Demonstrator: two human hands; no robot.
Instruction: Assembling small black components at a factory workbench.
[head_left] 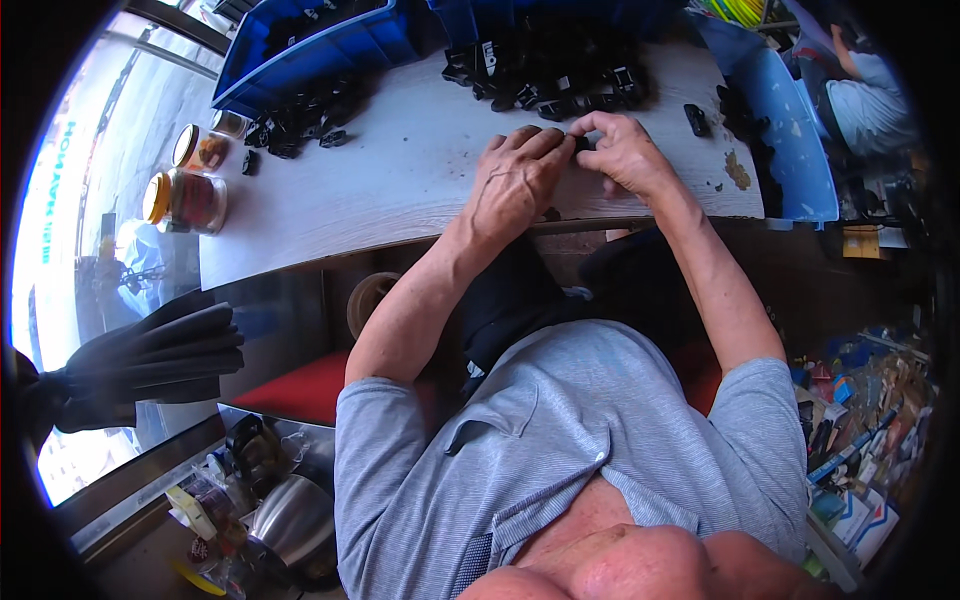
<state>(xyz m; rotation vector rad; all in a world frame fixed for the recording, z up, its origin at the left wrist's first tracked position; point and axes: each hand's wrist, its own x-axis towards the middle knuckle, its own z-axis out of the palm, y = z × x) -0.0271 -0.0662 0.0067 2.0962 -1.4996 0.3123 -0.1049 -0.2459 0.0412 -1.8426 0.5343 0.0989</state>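
My left hand [522,178] is over the front part of the white table [375,190], its fingers curled and pressed together. Beside it my right hand [627,158] pinches with thumb and forefinger. Between the two sets of fingertips a small black plastic part [583,146] shows; most of it is covered, so its exact kind cannot be told. Just beyond my hands lies a heap of black plastic parts [560,75], some with bright metal-looking bits. A second, smaller heap of black parts [300,118] sits farther left. One single black part [697,120] rests to the right of my right hand.
A blue bin [325,62] with black parts stands at the back left, and a light-blue bin [800,135] adjoins the table's right end. Glass jars, one yellow-lidded [190,202], stand at the left edge. A metal kettle [292,520] is lower left. Another person [868,100] is far right.
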